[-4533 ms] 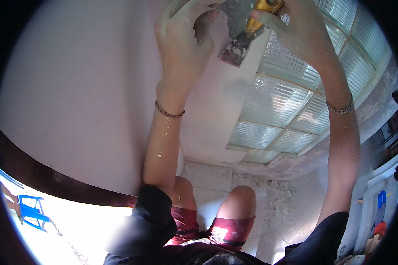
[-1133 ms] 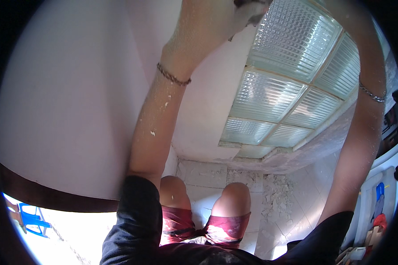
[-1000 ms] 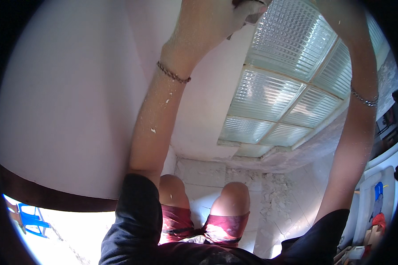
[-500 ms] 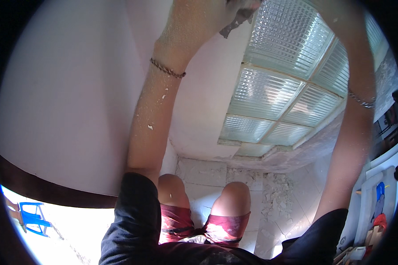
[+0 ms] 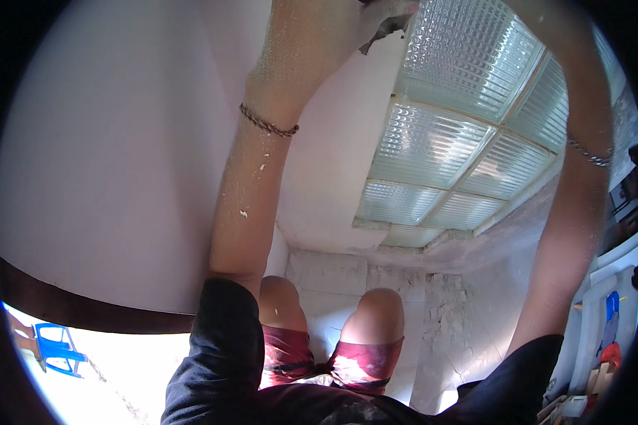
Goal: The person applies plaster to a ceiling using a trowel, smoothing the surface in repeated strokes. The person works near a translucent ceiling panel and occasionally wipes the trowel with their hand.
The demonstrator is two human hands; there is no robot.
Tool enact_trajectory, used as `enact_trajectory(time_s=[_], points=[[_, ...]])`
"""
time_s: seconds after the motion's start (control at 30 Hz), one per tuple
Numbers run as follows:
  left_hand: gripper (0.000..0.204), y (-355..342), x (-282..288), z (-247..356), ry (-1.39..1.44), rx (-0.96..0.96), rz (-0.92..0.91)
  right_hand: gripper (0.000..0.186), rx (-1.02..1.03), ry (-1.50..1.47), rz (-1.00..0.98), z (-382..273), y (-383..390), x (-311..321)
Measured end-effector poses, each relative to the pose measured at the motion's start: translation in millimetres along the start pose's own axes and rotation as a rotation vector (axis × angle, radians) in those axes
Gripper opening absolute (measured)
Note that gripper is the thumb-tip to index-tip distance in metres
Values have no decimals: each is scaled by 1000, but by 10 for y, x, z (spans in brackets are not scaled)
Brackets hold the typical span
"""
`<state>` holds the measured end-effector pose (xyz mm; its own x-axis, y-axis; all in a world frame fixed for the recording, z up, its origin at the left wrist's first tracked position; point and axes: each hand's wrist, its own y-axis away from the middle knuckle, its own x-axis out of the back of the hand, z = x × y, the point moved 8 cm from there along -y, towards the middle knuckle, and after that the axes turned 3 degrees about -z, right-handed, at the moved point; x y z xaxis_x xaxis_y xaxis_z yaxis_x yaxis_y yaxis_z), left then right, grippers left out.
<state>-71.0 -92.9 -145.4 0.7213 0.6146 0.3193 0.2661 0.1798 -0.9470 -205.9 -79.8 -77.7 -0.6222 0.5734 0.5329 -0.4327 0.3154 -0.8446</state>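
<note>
My left hand [image 5: 319,39] is raised at the top edge beside the white wall, with a brown braided bracelet on its wrist and pale dust and flakes on the forearm. A dark grey, ragged-edged piece [image 5: 384,34], thin like a sheet, is in its grip; the upper part is cut off and its kind is unclear. To the right, my right hand [image 5: 542,21] reaches up past the glass blocks [image 5: 432,142]. Its fingers lie beyond the frame, so what they touch or hold is hidden. A chain bracelet circles the right wrist.
The white wall [image 5: 113,156] curves along the left above a dark brown edge [image 5: 85,308]. Below the glass blocks, broken flakes [image 5: 450,304] lie by my knees. A blue chair [image 5: 58,348] stands lower left. Assorted items [image 5: 606,354] fill a light-coloured container at the right.
My left hand and the dark piece have shifted slightly within the view. My right forearm appears a little farther right. The whole view has moved slightly too.
</note>
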Motion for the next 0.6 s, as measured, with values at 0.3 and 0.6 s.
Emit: enact_trajectory(time_s=[0.3, 0.6], points=[[12, 144, 202, -14, 88, -3, 202, 34, 259, -193, 57, 218, 10, -153], [17, 368, 431, -49, -22, 104, 360, 35, 174, -45, 45, -96, 355, -148]])
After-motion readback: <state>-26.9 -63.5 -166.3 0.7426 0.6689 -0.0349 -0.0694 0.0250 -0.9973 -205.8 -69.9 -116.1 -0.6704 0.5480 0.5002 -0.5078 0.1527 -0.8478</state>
